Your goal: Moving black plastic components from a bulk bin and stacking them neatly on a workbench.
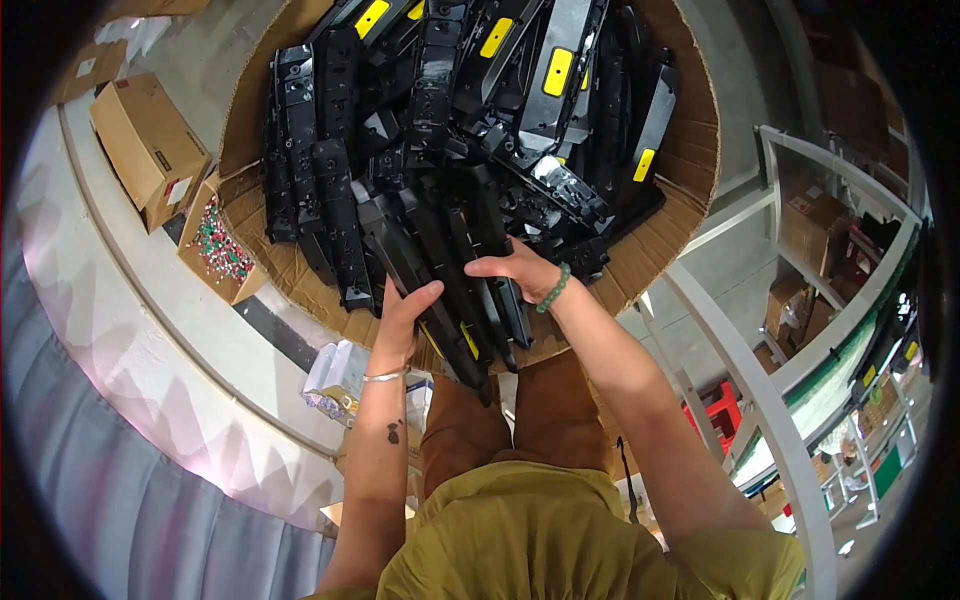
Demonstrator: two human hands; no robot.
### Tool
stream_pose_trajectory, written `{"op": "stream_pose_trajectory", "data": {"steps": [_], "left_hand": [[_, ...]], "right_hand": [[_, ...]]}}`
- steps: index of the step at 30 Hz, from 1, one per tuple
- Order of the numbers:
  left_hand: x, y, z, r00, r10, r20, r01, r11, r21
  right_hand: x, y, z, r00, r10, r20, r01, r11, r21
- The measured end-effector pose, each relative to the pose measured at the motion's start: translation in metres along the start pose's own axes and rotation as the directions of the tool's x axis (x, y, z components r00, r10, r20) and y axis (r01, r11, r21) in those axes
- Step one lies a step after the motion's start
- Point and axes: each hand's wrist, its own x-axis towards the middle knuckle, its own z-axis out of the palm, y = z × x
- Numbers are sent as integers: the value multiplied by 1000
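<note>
A bundle of long black parts [432, 262] is clamped between the left hand [402, 315] and the right hand [524, 270], with both thumbs laid on top and most fingers hidden. The bundle is held at the near edge of a big cardboard bin [697, 120], its lower ends reaching past the rim. Toward the bin's far edge, more black strips [436, 80], some marked with yellow labels [558, 72], are heaped. Beyond the left edge, small coloured pieces [222, 242] are held in an open carton [249, 284].
</note>
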Motion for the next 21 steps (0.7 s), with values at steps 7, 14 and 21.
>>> {"op": "stream_pose_trajectory", "data": {"steps": [7,14,21], "left_hand": [[-14,-76,-42,997,15,70,-39,938,345],[-8,-25,0,987,-98,128,69,975,212],[-42,65,90,957,-186,223,61,879,473]], "right_hand": [[-26,51,-12,999,48,-6,-47,995,86],[-52,20,7,987,-143,-76,153,976,154],[-118,-16,56,923,-283,-260,360,875,325]]}}
